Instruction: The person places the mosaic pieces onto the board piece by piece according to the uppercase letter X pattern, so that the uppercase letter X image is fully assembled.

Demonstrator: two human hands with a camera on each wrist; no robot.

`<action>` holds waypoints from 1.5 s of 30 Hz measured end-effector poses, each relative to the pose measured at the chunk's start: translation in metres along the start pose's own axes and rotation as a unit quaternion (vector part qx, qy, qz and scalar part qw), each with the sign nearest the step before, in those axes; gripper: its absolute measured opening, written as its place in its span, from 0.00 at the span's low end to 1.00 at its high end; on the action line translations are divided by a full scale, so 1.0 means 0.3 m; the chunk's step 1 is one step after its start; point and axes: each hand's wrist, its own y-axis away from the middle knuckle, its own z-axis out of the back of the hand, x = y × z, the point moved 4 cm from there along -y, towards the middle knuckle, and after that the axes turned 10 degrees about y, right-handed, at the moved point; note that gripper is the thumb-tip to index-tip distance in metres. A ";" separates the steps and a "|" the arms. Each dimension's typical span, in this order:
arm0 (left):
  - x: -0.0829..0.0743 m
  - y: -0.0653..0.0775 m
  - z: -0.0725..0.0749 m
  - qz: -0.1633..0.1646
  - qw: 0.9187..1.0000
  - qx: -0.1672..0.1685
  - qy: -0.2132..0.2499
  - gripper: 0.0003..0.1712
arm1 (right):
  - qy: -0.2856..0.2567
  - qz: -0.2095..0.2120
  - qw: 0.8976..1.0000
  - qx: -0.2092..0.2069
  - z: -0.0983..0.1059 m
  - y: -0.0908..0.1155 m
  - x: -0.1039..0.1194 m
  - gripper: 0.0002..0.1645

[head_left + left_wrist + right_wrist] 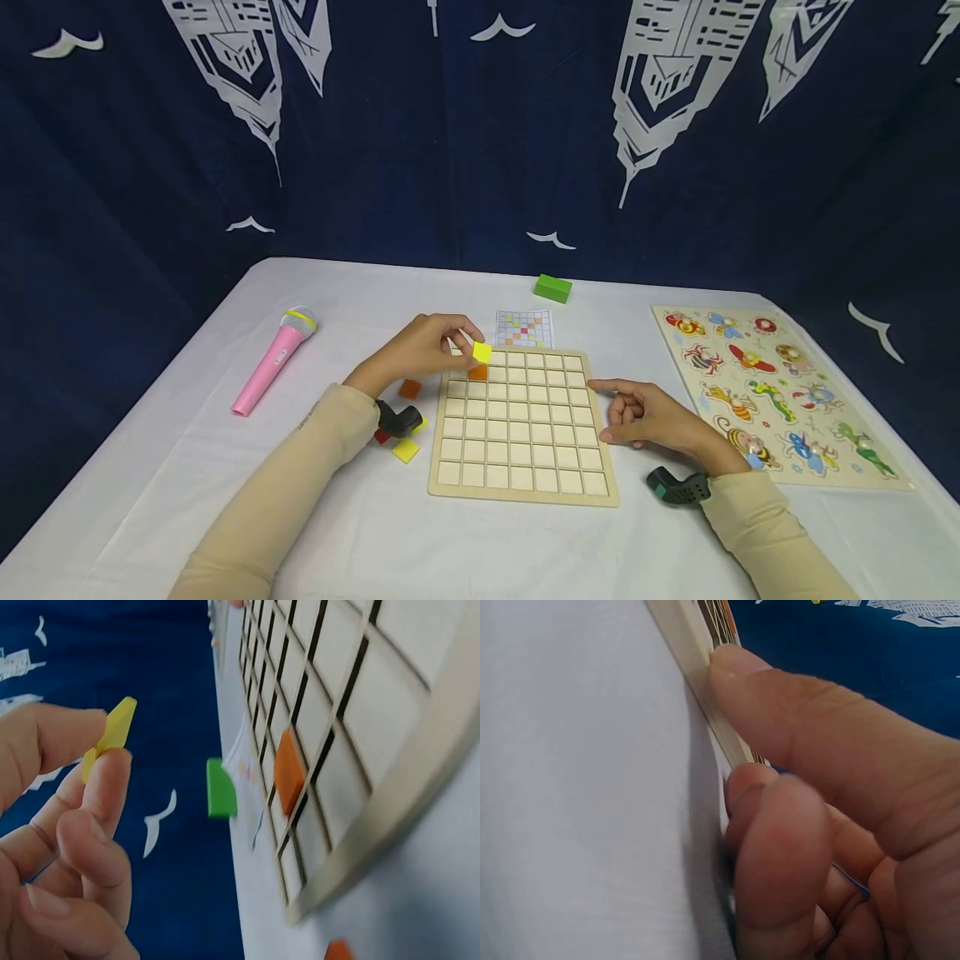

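Note:
My left hand point(427, 346) pinches a small yellow square tile point(482, 353) between thumb and finger, above the top left part of a wooden grid board point(525, 498). In the left wrist view the yellow tile point(118, 727) is seen nearly edge-on, clear of the board. One orange tile point(477, 373) sits in a cell close to the board's far left corner. At the board's right edge, my right hand point(656, 417) touches the rim with index finger and thumb, its other fingers bent. The right wrist view has the thumb point(757, 705) resting against the wooden edge.
Left of the board lie a loose orange tile point(410, 389), a yellow tile point(406, 451) and a red one point(382, 436), partly hidden by the wrist camera. Behind it are a printed pattern card point(524, 328) and green block point(552, 288). A pink microphone point(273, 362) and insect puzzle point(780, 392) flank it.

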 end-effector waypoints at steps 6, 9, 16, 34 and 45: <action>-0.008 -0.028 -0.050 -0.010 1.000 -0.001 0.027 0.20 | -0.001 0.000 1.000 0.001 -0.002 -0.003 -0.002 0.48; -0.017 -0.035 -0.070 -0.013 0.999 0.005 0.041 0.20 | 0.000 0.000 1.000 0.001 -0.002 -0.004 -0.002 0.48; -0.023 -0.066 -0.116 0.011 0.994 0.017 0.104 0.21 | -0.001 -0.002 1.000 -0.001 0.000 -0.004 -0.002 0.48; -0.010 -0.129 -0.257 0.094 0.966 0.011 0.242 0.23 | -0.006 -0.007 1.000 -0.003 -0.001 0.000 0.005 0.47; -0.024 -0.173 -0.297 0.110 0.968 0.000 0.226 0.23 | -0.016 -0.001 1.000 -0.004 -0.002 0.005 0.012 0.47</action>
